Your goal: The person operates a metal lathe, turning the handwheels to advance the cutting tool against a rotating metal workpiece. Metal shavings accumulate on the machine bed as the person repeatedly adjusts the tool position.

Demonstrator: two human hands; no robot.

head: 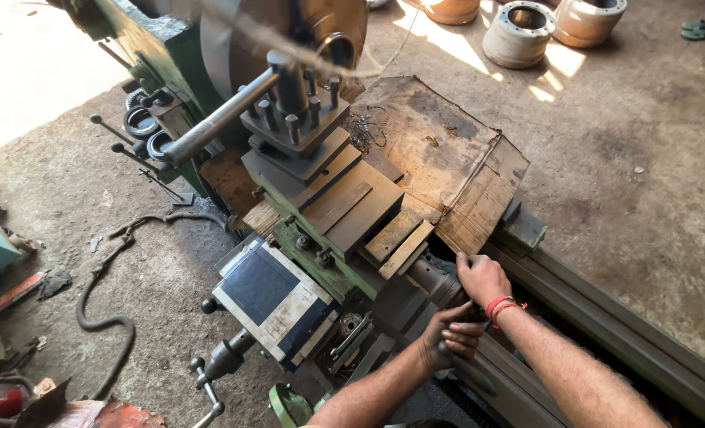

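Note:
I look down on a green metal lathe. My right hand [481,277], with a red thread band at the wrist, curls its fingers over the grey cylindrical dial collar [434,279] at the end of the compound slide [368,214]. My left hand [450,336] sits just below it, closed around a small dark crank handle [446,347] on the same screw. The tool post [293,111] with its upright bolts stands further up the slide, close to the large chuck [289,32].
A worn cardboard sheet [439,150] covers the bed behind the slide. The bed ways [606,317] run off to the lower right. The apron [277,301] and its handwheel [210,380] are at lower left. A hose [99,301] lies on the floor; brake drums [519,32] stand at the back.

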